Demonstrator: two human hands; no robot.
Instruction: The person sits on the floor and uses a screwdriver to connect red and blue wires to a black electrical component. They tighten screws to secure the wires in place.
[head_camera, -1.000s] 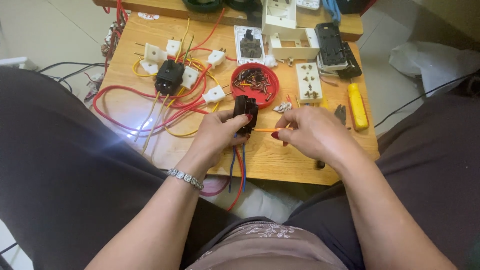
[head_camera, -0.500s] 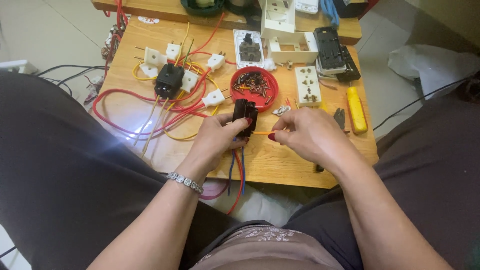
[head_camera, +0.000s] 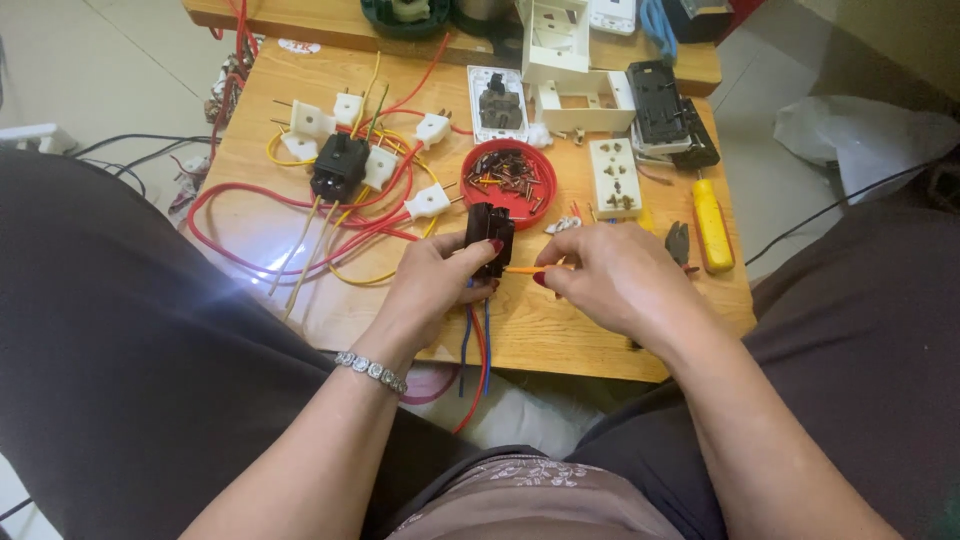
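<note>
Fingers of the left hand (head_camera: 430, 285) are pinching a small black switch module (head_camera: 489, 238) at frame centre, while the right hand (head_camera: 610, 280) is gripping a thin orange wire (head_camera: 530, 268) against it. Module looks light and rigid, best held by its sides; wire seems springy.

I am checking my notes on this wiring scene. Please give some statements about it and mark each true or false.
1. The left hand holds a black module. True.
2. The right hand pinches an orange wire. True.
3. The red dish is empty. False: it holds small screws and bits.
4. The yellow screwdriver is in the right hand. False: it lies on the table, beside that hand.
5. A bracelet is on the left wrist. True.
</note>
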